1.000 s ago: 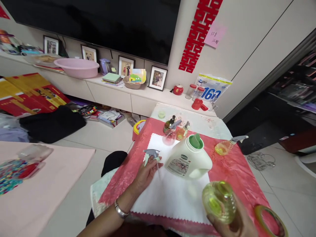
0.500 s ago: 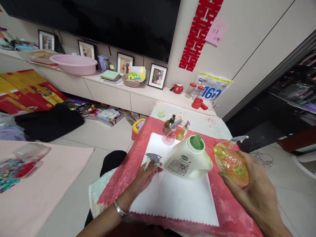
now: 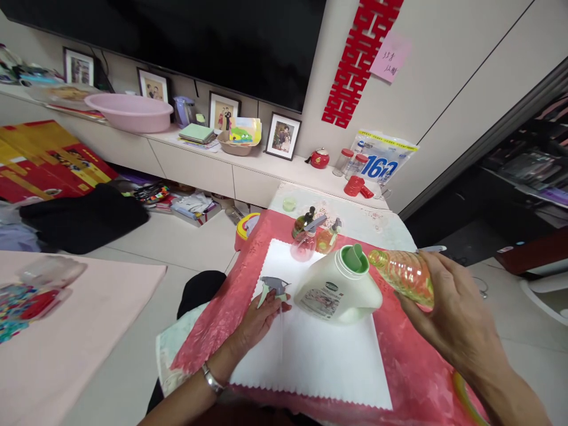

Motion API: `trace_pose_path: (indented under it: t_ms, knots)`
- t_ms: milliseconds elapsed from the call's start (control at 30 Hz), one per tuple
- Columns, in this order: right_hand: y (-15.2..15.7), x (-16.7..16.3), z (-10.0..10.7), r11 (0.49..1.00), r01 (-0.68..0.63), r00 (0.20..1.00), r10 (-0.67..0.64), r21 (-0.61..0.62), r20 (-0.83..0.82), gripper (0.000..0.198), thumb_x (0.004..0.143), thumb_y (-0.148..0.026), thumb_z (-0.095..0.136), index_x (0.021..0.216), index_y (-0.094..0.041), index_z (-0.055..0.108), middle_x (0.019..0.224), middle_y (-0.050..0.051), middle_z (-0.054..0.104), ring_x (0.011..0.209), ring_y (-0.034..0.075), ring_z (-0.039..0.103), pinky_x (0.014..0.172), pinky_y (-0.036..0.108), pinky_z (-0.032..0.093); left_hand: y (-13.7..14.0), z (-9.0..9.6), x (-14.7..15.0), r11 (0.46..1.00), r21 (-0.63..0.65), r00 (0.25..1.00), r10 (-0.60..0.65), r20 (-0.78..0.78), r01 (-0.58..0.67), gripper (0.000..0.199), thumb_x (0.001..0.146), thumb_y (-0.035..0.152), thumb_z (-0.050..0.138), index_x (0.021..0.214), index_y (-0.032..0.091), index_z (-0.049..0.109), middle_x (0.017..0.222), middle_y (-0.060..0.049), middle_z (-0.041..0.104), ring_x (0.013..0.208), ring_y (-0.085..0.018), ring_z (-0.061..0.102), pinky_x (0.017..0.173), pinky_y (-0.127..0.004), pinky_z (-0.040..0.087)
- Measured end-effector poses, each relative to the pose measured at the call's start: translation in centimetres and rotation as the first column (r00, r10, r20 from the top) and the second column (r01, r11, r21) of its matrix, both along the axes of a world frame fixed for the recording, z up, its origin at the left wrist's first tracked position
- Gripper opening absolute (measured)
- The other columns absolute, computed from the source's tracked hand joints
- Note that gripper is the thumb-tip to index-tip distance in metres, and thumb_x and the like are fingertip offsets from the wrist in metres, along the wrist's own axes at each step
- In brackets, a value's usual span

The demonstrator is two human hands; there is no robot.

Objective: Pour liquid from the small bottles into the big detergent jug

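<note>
Holding a ribbed, transparent yellow bottle (image 3: 403,273) tilted just beside a green-mouthed cream plastic jug (image 3: 335,293), the right hand (image 3: 455,310) I view remotely wraps it, while the left hand (image 3: 261,319) pinches a grey-and-green spray head (image 3: 274,283) over scalloped white paper (image 3: 331,367).

Cannot see every finger of the right grip (image 3: 461,313) around the ribbed transparent yellow bottle (image 3: 403,275), nor the whole curved yellow-green band (image 3: 464,397), partly behind the forearm (image 3: 510,381). Cannot read the tiny label print (image 3: 326,300) on the cream plastic jug (image 3: 355,307), nor trace the wide black television (image 3: 199,35) past the upper edge.
</note>
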State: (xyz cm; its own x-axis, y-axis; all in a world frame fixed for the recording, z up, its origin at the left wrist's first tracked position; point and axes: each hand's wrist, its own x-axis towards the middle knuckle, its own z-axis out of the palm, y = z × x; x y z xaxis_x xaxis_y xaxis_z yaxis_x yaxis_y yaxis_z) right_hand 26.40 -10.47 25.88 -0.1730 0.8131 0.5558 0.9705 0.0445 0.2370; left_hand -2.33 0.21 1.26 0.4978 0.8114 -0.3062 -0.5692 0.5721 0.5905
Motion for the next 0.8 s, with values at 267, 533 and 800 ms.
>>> trace_pose_path:
  t_ms: [267, 533, 800]
  knots:
    - [0.9, 0.2, 0.9, 0.998, -0.026, 0.997, 0.030, -0.050, 0.078, 0.058, 0.096, -0.037, 0.050, 0.144, -0.005, 0.044, 0.132, 0.023, 0.054, 0.115, 0.039, 0.056, 0.092, 0.051, 0.051, -0.1, 0.4, 0.0, 0.999, 0.033, 1.000, -0.007, -0.002, 0.007, 0.032, 0.073, 0.029, 0.090, 0.099, 0.017, 0.076, 0.102, -0.007, 0.077, 0.086, -0.019, 0.072, 0.089, -0.034, 0.057]
    - [1.3, 0.0, 1.3, 0.999, -0.018, 0.989, 0.025, -0.050, 0.148, 0.054, 0.094, -0.033, 0.048, 0.141, -0.007, 0.045, 0.131, 0.022, 0.054, 0.116, 0.038, 0.056, 0.091, 0.050, 0.050, 0.0, 0.3, 0.0, 1.000, 0.010, 1.000, -0.002, 0.004, 0.002, 0.033, 0.071, 0.028, 0.091, 0.099, 0.017, 0.076, 0.104, -0.007, 0.077, 0.086, -0.019, 0.073, 0.089, -0.035, 0.056]
    - [1.5, 0.1, 1.6, 0.999, -0.007, 0.974, 0.017, -0.046, 0.227, 0.054, 0.090, -0.028, 0.048, 0.140, -0.007, 0.045, 0.133, 0.022, 0.054, 0.111, 0.037, 0.058, 0.088, 0.050, 0.051, 0.0, 0.1, -0.1, 1.000, 0.004, 1.000, -0.006, 0.008, 0.006, 0.035, 0.071, 0.027, 0.092, 0.100, 0.016, 0.077, 0.103, -0.008, 0.077, 0.085, -0.019, 0.074, 0.089, -0.034, 0.056]
